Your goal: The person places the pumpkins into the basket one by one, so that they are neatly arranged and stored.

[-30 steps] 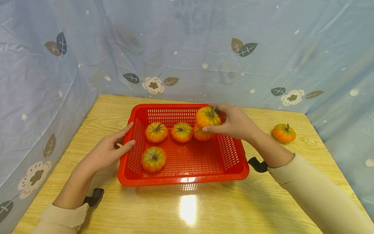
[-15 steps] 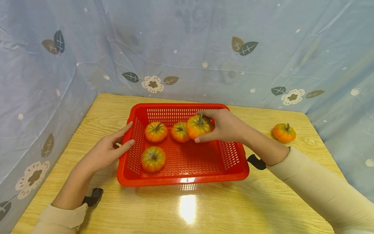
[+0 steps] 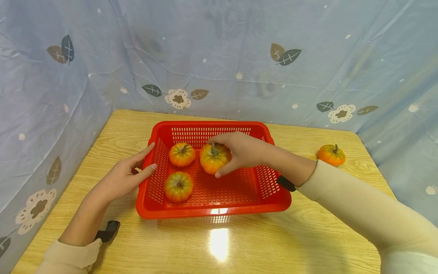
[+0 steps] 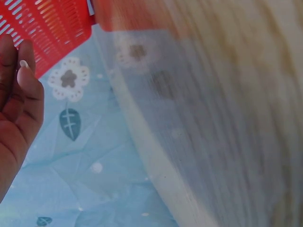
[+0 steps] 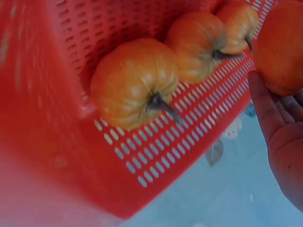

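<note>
My right hand (image 3: 241, 150) grips a small orange pumpkin (image 3: 211, 163) by its sides, thumb at the near side, over the red plastic basket (image 3: 184, 213). In the right wrist view the held pumpkin (image 5: 279, 47) is cut off by the frame's edge, and three others sit in a row along the basket wall. From the head, one pumpkin (image 3: 182, 154) of that row shows at back left; the hand and held pumpkin cover the other two. Another pumpkin (image 3: 179, 186) sits at front left. My left hand (image 3: 128, 177) rests with thumb and index finger extended on the basket's left rim.
A further pumpkin (image 3: 331, 155) stands on the wooden table (image 3: 164, 247), right of the basket and partly behind the right sleeve. A blue patterned cloth (image 3: 219, 57) hangs behind and beside the table. Light glares off the table in front of the basket.
My right hand has carried its pumpkin leftward across the basket, from above its back right area to about the middle. The left hand stays at the left rim.
</note>
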The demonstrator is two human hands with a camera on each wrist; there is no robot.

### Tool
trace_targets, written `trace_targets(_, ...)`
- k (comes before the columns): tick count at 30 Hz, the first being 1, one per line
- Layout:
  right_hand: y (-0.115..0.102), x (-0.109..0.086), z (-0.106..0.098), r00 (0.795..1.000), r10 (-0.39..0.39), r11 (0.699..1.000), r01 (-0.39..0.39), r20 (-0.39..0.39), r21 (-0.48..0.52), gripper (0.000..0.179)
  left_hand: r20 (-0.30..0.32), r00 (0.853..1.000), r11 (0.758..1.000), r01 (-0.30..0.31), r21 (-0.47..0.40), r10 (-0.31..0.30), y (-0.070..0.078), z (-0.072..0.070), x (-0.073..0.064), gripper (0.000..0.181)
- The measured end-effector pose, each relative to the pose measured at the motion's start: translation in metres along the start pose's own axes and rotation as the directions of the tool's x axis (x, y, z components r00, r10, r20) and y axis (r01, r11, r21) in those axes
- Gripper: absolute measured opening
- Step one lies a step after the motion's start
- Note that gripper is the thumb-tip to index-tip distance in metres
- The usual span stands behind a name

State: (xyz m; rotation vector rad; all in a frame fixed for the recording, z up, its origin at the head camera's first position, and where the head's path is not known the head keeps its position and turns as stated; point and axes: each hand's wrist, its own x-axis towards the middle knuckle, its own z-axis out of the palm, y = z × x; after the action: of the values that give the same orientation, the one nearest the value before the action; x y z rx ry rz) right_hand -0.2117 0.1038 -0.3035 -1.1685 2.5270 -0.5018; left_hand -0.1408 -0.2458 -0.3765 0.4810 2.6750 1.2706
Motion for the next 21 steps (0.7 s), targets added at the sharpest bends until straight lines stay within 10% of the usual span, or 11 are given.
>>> trace_targets(21,-0.004,0.03,0.038,0.965,-0.051,0.998,0.061,0.259,-0.031,0.087,-0.006,1.0,1.0,0.0,0.014,0.0,0.0,0.0,0.001,0.068)
